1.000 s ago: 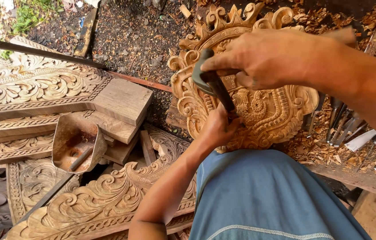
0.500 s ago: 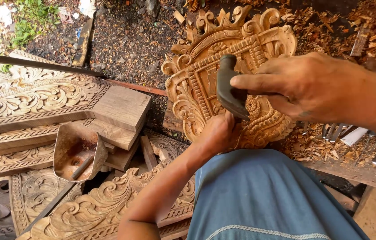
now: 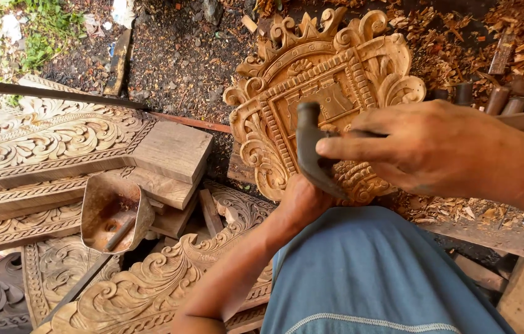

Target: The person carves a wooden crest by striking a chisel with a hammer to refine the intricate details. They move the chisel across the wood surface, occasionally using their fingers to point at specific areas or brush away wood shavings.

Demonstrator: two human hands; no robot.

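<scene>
1. My right hand (image 3: 435, 148) has its grip wrapped around a dark mallet (image 3: 309, 145), head up, long axis near vertical.
2. My left hand (image 3: 302, 201) sits below it, low on the carved wooden panel (image 3: 324, 80), fist closed (I cannot tell on what).
3. The panel lies just beyond the mallet; the right hand is nearer its centre.

Bare dirt ground (image 3: 175, 55) at eleven o'clock lies open. Carved panels (image 3: 51, 136) and a metal scoop (image 3: 113, 213) crowd nine o'clock; tool handles (image 3: 497, 99) and wood chips (image 3: 522, 37) block two o'clock.
</scene>
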